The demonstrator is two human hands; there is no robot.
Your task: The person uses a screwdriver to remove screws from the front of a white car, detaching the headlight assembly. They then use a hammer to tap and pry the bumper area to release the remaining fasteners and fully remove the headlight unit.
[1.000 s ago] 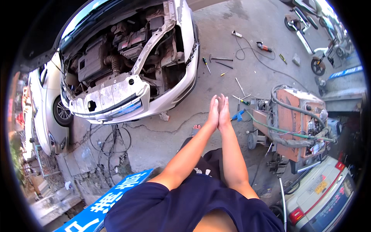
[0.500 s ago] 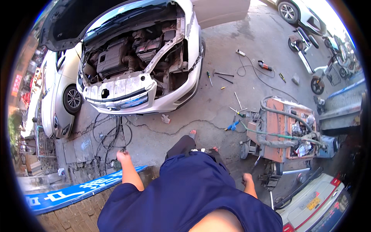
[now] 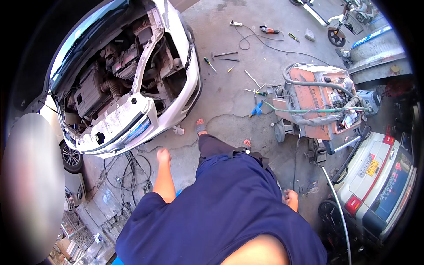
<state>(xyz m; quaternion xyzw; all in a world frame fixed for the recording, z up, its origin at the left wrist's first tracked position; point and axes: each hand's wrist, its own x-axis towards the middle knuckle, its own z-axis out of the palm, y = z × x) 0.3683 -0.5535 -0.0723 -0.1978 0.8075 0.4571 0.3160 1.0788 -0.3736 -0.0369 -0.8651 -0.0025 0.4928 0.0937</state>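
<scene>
My left hand hangs in front of me, held away from my body, near the white car's front bumper and the black cables on the ground. Its fingers are too small and smeared to read. My right hand is low by my right hip, its fingers curled inward. Whether anything sits inside them I cannot make out. Ahead on the left stands the white car, its engine bay exposed and its front bare of grille. Black cables lie in loops below its bumper.
An orange wheeled machine with thick hoses stands ahead right. Screwdriver, hammer, angle grinder and blue-handled tool lie on the concrete. A pale vehicle is at right, behind a thin pole. A blurred patch covers the left edge.
My view has turned to the right, so the car and tools sit farther left and higher. My left hand has swung forward. The blue sign board is now mostly hidden behind my body.
</scene>
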